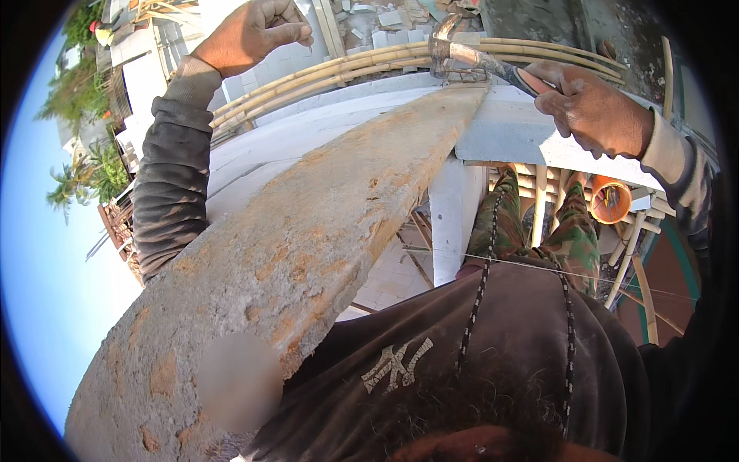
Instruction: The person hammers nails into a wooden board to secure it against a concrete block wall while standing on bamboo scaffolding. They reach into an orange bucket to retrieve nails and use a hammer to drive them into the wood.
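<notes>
My right hand point(596, 108) grips a claw hammer point(500, 68) by its handle. The hammer's metal head hangs over the far end of a long, rough board point(339, 192) crusted with dried cement. Close to the head, a bent piece of metal or wire point(468, 75) lies at the board's end. My left hand point(258, 37) is raised beyond the board at the upper left, with thumb and fingers pinched together. Whatever sits between those fingertips, if anything, is too small to name. Toward me, the board runs along my left side, passing over my left forearm.
Bamboo poles point(346, 68) run behind a pale block wall point(531, 127). An orange bucket point(610, 200) with things inside hangs or stands by bamboo scaffolding point(627, 258) at right. A thin string point(523, 263) crosses before my body. Rubble point(392, 19) lies beyond; a distant person point(101, 32) shows upper left.
</notes>
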Demonstrator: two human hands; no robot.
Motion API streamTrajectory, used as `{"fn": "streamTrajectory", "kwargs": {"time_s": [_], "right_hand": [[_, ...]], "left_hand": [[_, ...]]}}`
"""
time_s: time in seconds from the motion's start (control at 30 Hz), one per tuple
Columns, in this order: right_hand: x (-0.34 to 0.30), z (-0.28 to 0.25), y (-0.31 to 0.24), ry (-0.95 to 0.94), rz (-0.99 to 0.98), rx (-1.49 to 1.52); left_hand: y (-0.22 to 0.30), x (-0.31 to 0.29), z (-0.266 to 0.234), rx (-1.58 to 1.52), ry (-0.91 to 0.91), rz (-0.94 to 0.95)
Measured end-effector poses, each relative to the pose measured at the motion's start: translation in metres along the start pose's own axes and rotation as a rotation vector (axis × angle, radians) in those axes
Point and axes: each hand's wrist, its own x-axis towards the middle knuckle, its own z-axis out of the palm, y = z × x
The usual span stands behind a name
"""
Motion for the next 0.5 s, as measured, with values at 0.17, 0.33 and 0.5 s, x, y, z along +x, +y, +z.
{"fn": "streamTrajectory", "kwargs": {"time_s": [0.17, 0.33, 0.5], "right_hand": [[-0.036, -0.016, 0.0, 0.088, -0.081, -0.04], [-0.07, -0.033, 0.001, 0.127, -0.114, 0.053], [-0.112, -0.005, -0.042, 0.229, -0.074, 0.121]], "left_hand": [[-0.011, -0.094, -0.04, -0.261, 0.32, -0.363], [0.017, -0.185, -0.031, -0.897, 0.933, -0.255], [0.006, -0.328, 0.058, -0.794, 1.593, -0.345]]}}
